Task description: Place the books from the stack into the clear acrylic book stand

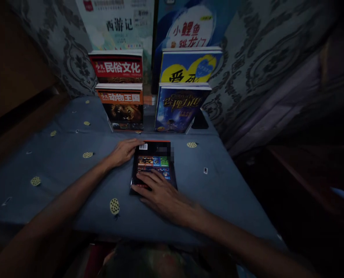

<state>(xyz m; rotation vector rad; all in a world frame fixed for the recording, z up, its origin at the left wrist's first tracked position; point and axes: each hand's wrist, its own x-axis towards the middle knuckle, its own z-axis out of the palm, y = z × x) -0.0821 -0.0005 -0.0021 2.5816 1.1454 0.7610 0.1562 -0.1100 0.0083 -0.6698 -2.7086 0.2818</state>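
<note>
A black book (153, 150) with a barcode and rows of small coloured pictures lies flat on the cloth-covered table, its back cover apparently up. My right hand (160, 193) rests across the lower part of this cover, fingers stretched out flat and a little apart. At the upper left corner, by the barcode, my left hand (127, 150) touches the book's edge with extended fingers. Beyond the book stand an orange-topped book (122, 106) with a lion's face and a dark blue book (182, 106) with gold lettering.
Behind these stand a red-topped book (116, 67), a blue and yellow book (190, 63), and two larger ones, a pale book (119, 23) and a blue book (195, 27). A dark flat object (200, 119) lies at the right. Patterned fabric (253, 50) hangs behind the table (73, 154).
</note>
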